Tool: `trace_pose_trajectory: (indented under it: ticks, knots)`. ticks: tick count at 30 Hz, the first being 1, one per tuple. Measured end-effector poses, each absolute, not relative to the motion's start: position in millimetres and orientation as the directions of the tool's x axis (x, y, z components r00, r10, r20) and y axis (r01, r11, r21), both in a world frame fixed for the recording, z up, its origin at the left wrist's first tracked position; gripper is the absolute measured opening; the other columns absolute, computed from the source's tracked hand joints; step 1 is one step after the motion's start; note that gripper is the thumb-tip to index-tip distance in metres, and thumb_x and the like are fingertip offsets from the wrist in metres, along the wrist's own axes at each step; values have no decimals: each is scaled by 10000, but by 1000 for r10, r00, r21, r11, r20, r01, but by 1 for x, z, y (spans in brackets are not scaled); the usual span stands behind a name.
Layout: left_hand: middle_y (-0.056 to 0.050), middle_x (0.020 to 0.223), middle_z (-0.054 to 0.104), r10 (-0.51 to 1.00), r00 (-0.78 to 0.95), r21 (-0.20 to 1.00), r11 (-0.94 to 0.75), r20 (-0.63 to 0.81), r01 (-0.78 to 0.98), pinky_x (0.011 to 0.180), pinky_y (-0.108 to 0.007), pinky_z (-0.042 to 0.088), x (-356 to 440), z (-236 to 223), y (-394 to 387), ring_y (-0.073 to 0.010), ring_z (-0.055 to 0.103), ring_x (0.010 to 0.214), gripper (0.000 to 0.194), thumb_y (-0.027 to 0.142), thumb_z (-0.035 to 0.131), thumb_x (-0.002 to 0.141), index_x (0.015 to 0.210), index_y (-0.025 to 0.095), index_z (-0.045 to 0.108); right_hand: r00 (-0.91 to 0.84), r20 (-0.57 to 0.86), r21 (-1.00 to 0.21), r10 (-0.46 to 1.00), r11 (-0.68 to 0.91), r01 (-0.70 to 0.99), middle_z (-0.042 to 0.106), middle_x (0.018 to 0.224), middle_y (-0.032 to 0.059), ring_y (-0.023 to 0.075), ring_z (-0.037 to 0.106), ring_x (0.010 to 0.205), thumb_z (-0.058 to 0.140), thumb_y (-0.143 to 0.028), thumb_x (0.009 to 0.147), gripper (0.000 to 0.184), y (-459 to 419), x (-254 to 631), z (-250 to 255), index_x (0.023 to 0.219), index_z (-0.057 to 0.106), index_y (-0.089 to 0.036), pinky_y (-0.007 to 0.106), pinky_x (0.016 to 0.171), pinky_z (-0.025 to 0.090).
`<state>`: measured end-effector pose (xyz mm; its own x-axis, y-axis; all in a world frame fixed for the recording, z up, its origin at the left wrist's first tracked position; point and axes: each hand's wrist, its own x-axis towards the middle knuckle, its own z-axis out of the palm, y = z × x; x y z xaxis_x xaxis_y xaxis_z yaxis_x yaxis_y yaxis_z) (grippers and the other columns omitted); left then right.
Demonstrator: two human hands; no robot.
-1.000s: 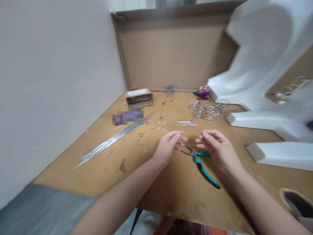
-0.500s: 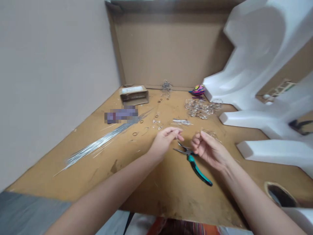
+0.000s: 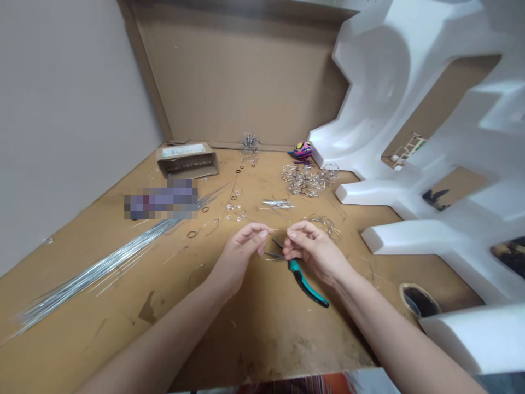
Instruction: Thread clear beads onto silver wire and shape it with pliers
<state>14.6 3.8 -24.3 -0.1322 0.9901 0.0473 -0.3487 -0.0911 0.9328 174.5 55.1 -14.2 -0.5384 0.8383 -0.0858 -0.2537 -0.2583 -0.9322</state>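
Observation:
My left hand [image 3: 248, 243] is closed in a pinch, with a thin wire [image 3: 276, 230] poking out from its fingertips toward the right. Facing it across a small gap, my right hand [image 3: 314, 249] has thumb and forefinger pressed together; whatever is at their tips is too fine to make out. Long-nosed pliers with teal and black handles [image 3: 305, 284] sit at the right hand's curled lower fingers, jaws apart and pointing left. One handle is hidden by those fingers. Just beyond the hands lies a bundle of short silver wires [image 3: 278, 204].
Long wires [image 3: 110, 262] lie at left, beside a blurred purple item [image 3: 162, 200] and an open cardboard box [image 3: 188, 164]. Bent wire pieces [image 3: 305, 180], a colourful ball-like object [image 3: 302, 150] and white foam packing [image 3: 369, 120] stand right. Clear beads [image 3: 235, 212] lie mid-table; a tape roll [image 3: 418, 300] is near right.
The view has swung right, so the table items appear farther left. My right hand has come closer to the left, and the fingertips now nearly meet. The pliers stay by the right hand.

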Motion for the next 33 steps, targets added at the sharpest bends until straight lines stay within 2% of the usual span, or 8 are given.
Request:
trace_pose_trajectory:
  ticks: [4,12,19,24,30,33]
  knots:
    - [36,566,468,994,-108,969,-40,14,-242,570,-222,312,15,-27,3,-95,399,562,87,269,608,736,747,190,642,-526,-18,-965,850,-153,-214,617,619,-32,96,582,529,652,-313,724,158,53,174,-16,803,582,-196,226,543,466]
    - [31,585,522,995,-92,984,8,-25,-179,641,-236,364,14,-20,1,-103,464,582,83,256,595,727,695,180,599,-676,-40,-930,736,-274,-243,581,671,-18,91,546,606,612,-312,765,134,54,177,-12,758,621,-179,232,599,421]
    - [21,627,583,996,-90,995,-21,12,-94,677,-252,395,18,-15,-3,-118,531,637,116,278,584,736,698,170,565,-654,-20,-970,756,-172,-170,565,611,-18,82,504,570,628,-299,760,149,54,177,-21,713,612,-158,227,594,365]
    - [14,627,594,993,-105,997,-62,56,-54,672,-262,411,20,-12,-5,-129,549,642,125,285,589,730,691,167,571,-643,-17,-973,765,-161,-166,561,600,-21,84,504,564,623,-299,764,151,54,176,-20,706,603,-161,230,591,365]
    - [15,626,582,982,-168,994,-91,80,-56,660,-252,392,17,-16,-3,-121,523,625,113,283,593,738,711,174,583,-634,-38,-954,773,-215,-206,574,637,-11,95,538,590,635,-294,750,143,53,176,-17,709,614,-158,253,627,413]
    - [25,593,542,983,-172,985,-88,62,-147,660,-249,376,17,-18,-2,-117,499,622,101,269,590,743,708,175,583,-630,-34,-929,776,-257,-265,586,659,-2,97,548,599,642,-273,740,126,52,176,-15,701,622,-155,254,633,428]
